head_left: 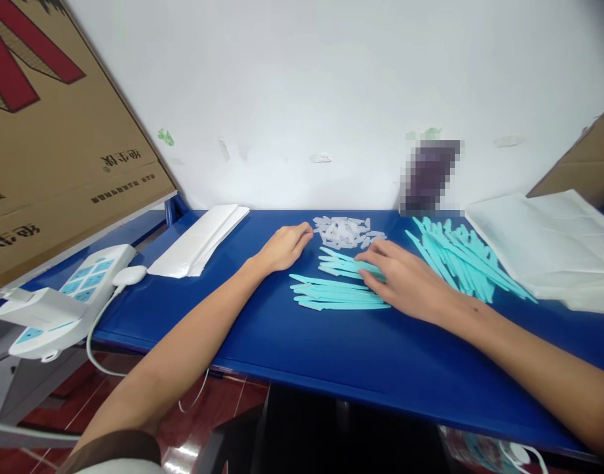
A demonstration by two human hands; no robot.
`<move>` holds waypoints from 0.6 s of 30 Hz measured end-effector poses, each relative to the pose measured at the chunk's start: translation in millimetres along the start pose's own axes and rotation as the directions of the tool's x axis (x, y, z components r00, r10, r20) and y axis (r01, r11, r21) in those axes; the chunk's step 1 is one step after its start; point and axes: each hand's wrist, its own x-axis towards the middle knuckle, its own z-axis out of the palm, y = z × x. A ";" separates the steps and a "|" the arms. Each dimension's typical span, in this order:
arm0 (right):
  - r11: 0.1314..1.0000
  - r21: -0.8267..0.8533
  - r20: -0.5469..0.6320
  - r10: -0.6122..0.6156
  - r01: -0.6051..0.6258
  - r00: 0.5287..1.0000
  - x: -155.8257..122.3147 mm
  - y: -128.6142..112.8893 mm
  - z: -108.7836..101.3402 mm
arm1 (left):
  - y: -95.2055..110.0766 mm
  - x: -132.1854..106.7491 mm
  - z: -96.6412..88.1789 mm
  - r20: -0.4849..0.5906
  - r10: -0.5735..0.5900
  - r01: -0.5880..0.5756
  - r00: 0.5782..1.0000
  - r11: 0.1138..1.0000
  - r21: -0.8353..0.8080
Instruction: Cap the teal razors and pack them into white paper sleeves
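Note:
Turquoise eyebrow razors [339,294] lie in a small group on the blue table, handles side by side, with a second small group [339,263] just behind. My right hand [398,280] is over the right ends of these razors, thumb and forefinger apart, its other fingers partly hidden. Farther back is a heap of small translucent plastic caps [345,232]. At the heap's left edge is my left hand [287,247], fingers bent and drawn together; whatever is between the fingertips is hidden. A larger pile of turquoise razors [460,260] lies right of my right hand.
White flat sleeves [198,240] are stacked at the table's back left. A white power strip [79,296] with a plugged-in adapter and cable is at the left edge. A whitish plastic bag [553,243] lies at right. Cardboard [70,145] stands at left, a white wall [302,99] behind.

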 end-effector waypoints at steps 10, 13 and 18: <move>0.995 0.075 0.182 -0.077 0.064 0.980 1.9 -18.0 -1.3 | 3.1 6.0 -1.3 0.252 0.097 -0.104 0.963 0.994 0.015; 0.994 0.111 0.193 -0.044 0.023 0.980 0.7 -14.7 -0.3 | -1.5 6.3 -3.0 0.220 0.122 -0.139 0.968 0.988 0.066; 0.978 0.188 0.267 0.042 -0.095 0.963 1.4 -14.1 -7.0 | -10.7 2.9 -6.8 0.134 0.189 -0.202 0.973 0.975 0.089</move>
